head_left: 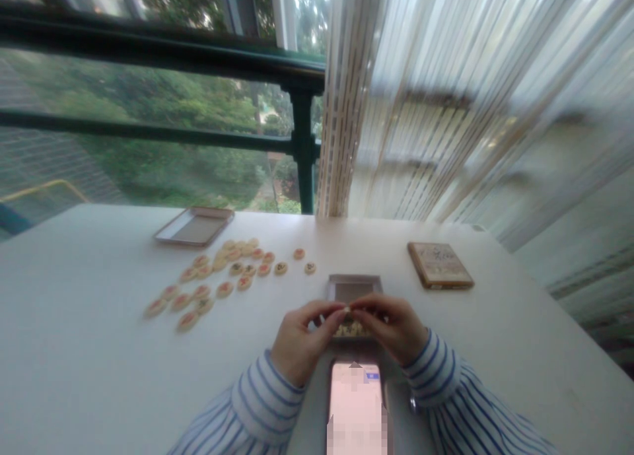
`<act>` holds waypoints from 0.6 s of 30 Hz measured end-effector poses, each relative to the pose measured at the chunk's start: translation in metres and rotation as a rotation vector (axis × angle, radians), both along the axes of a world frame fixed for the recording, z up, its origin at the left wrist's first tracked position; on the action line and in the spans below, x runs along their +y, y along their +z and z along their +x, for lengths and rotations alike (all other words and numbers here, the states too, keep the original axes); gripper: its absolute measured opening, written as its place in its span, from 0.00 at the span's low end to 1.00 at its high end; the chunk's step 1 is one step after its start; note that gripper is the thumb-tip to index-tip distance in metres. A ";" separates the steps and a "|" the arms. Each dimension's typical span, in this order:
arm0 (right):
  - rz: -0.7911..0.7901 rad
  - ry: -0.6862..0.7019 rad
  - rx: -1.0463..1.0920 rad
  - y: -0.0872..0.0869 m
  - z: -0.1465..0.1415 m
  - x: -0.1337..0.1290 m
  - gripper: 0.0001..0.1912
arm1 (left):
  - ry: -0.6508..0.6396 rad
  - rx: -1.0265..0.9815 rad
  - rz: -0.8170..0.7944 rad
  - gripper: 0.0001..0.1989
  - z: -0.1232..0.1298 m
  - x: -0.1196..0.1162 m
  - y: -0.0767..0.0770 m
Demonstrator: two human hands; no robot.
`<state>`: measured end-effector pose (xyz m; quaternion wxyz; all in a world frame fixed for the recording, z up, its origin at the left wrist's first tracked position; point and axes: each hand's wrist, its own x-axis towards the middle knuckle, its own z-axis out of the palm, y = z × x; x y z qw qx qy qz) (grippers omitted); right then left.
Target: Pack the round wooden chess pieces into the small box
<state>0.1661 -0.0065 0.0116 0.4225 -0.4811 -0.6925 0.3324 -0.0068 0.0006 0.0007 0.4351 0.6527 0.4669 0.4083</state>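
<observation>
Over an open grey box [355, 279], my left hand [306, 333] and my right hand [393, 323] meet at the fingertips. Between them they pinch a small pale piece [347, 309], mostly covered by the fingers; it looks like a xiangqi piece. Several small pale pieces [349, 329] lie in the near part of the box, partly hidden under my hands. To the left, many round xiangqi pieces [224, 288] with red or dark characters are scattered on the white table [109, 296], some piled together.
A shallow box lid or tray [195, 228] sits at the back left. Towards the right lies a closed flat brown box [440, 265]. A phone with a lit screen [355, 402] is between my forearms. Behind the table are a green railing [302, 125] and a hanging curtain [344, 98].
</observation>
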 end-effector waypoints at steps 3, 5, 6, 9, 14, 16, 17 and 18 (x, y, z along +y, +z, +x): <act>-0.025 -0.006 -0.002 0.001 0.000 -0.001 0.09 | 0.041 -0.051 -0.043 0.12 -0.001 0.002 -0.003; -0.038 -0.002 -0.001 0.000 0.000 -0.001 0.09 | 0.090 -0.086 -0.066 0.13 -0.001 0.003 -0.005; -0.044 0.003 -0.001 0.000 0.000 -0.001 0.10 | 0.110 -0.104 -0.078 0.13 -0.001 0.004 -0.006; -0.054 0.020 0.008 0.000 -0.001 -0.001 0.11 | 0.129 -0.155 -0.113 0.13 0.000 0.003 -0.005; -0.035 0.032 0.031 0.000 -0.001 -0.001 0.11 | 0.112 -0.188 -0.136 0.13 0.003 0.001 -0.003; -0.025 0.024 0.030 0.000 -0.001 -0.001 0.11 | 0.097 -0.207 -0.144 0.13 0.004 0.000 -0.002; -0.022 0.020 0.028 -0.001 -0.001 -0.001 0.10 | 0.090 -0.218 -0.151 0.13 0.004 0.000 -0.002; -0.021 0.018 0.029 -0.001 0.000 -0.001 0.10 | 0.083 -0.227 -0.157 0.13 0.005 0.000 -0.001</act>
